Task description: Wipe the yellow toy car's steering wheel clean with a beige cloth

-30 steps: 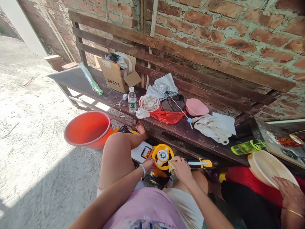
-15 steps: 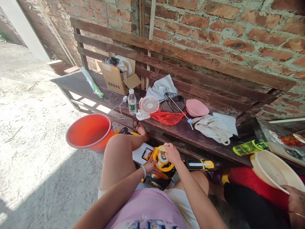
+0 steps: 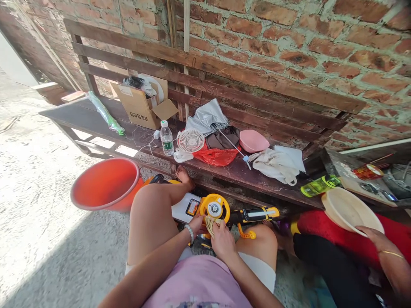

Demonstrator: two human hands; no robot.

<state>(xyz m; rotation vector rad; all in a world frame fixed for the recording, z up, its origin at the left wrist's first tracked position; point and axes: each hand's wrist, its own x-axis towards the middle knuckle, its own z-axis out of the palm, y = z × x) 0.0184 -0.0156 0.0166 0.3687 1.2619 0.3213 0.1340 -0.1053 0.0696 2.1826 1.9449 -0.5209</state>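
Observation:
Between my legs is a yellow toy steering wheel (image 3: 227,209) with a white and grey hub, part of a yellow, white and black ride-on toy. My right hand (image 3: 224,240) is closed on a crumpled pale-yellow cloth (image 3: 210,224), which lies against the wheel's lower rim. On the other side, my left hand (image 3: 195,224), with a beaded bracelet at the wrist, has its fingers curled at the wheel's lower left rim, close to the cloth. Its fingertips are partly hidden. A yellow lever (image 3: 247,234) sticks out to the right of the wheel.
A dark wooden bench (image 3: 221,170) holds a cardboard box (image 3: 136,107), a water bottle (image 3: 166,139), a small fan (image 3: 190,141), an umbrella (image 3: 207,115) and a pink basin (image 3: 253,141). An orange tub (image 3: 104,182) stands left. Another person's hand (image 3: 377,239) holds a cream basin (image 3: 348,209) at right.
My right hand has moved down with the cloth, from the wheel's upper part to its lower rim. My left hand has shifted slightly up. The view has turned, and the yellow lever now shows.

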